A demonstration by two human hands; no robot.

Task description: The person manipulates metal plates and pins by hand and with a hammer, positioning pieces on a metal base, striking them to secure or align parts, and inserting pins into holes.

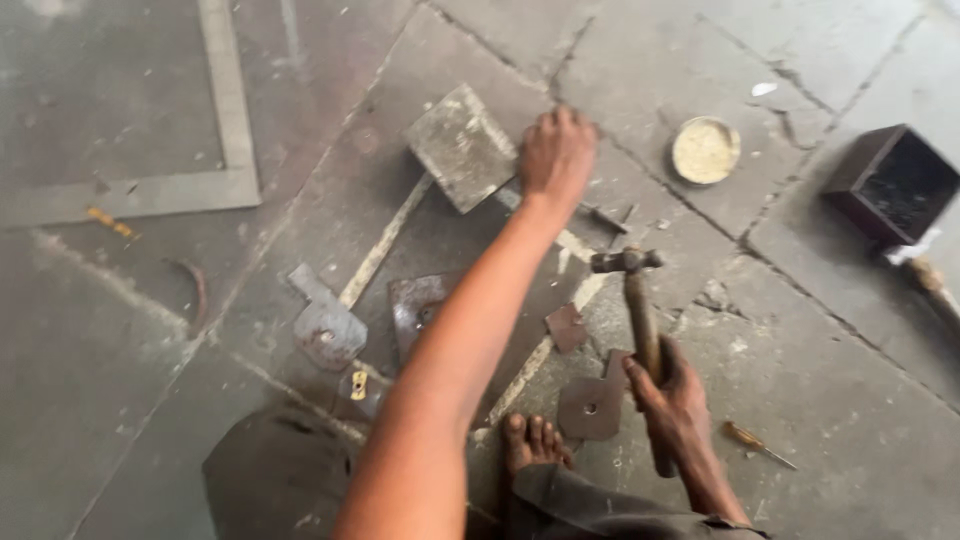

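1. Where the view looks down, I see a grey stone floor [800, 330] filling it, cracked along slanted joints and littered with small chips.
2. A flat metal angle frame [232, 130] lies at the upper left, well apart from the hands.
3. My left arm stretches forward across the middle, and the left hand [556, 152] rests fingers-down on the right edge of a square grey plate [460, 146]; the fingers are curled over, and I cannot tell whether they grip the plate or only press on it.
4. A thin metal strip [384, 243] runs diagonally down from under that plate toward the lower left.
5. An open dark red box [893, 183] sits at the right edge, far from both hands.
6. The right hand [672, 398] is closed firmly around the wooden handle of a hammer [640, 310]; its iron head points up and away, hanging just above the floor between the two hands.
7. A grey cut-out plate with a tab [325, 325] lies left of my arm, with a darker rusty piece [415, 305] just beside it.
8. A rounded rusty plate with a small hole [592, 405] lies touching the right hand's near side, next to my bare foot [533, 442].
9. A round tin of pale paste [705, 150] stands right of the left hand.
10. A small rusty square offcut [566, 327] lies left of the hammer handle.
11. A wooden-handled screwdriver [757, 444] lies right of the right wrist.
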